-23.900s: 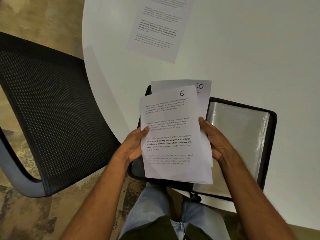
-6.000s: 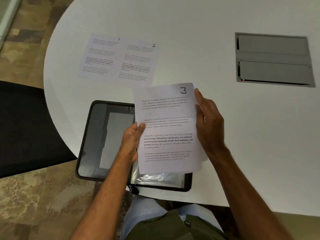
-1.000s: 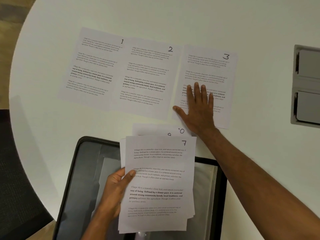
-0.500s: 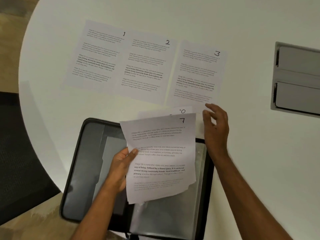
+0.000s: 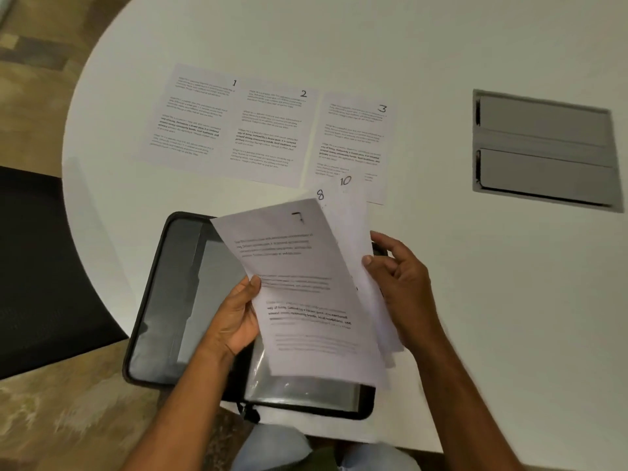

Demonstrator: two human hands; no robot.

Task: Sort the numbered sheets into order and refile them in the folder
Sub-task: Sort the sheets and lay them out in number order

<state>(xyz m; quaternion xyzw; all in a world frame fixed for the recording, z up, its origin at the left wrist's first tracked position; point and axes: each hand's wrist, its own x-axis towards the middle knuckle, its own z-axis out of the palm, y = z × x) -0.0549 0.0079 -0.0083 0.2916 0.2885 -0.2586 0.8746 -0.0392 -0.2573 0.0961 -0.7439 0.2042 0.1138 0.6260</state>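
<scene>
Right hand (image 5: 404, 283) rejoined sheets (image 5: 306, 294), tops tilted left

Left hand (image 5: 234, 321) is gripping a fanned stack of sheets (image 5: 306, 287) with 7 on top and 8 and 10 peeking out behind, right hand (image 5: 404, 287) is holding its right edge. It's all hanging over the open black folder (image 5: 163, 300) at the near edge of the white tabletop (image 5: 475, 300). Sheets 1 (image 5: 193, 117), 2 (image 5: 268, 137) and 3 (image 5: 353, 137) are lying in a row farther back.
</scene>
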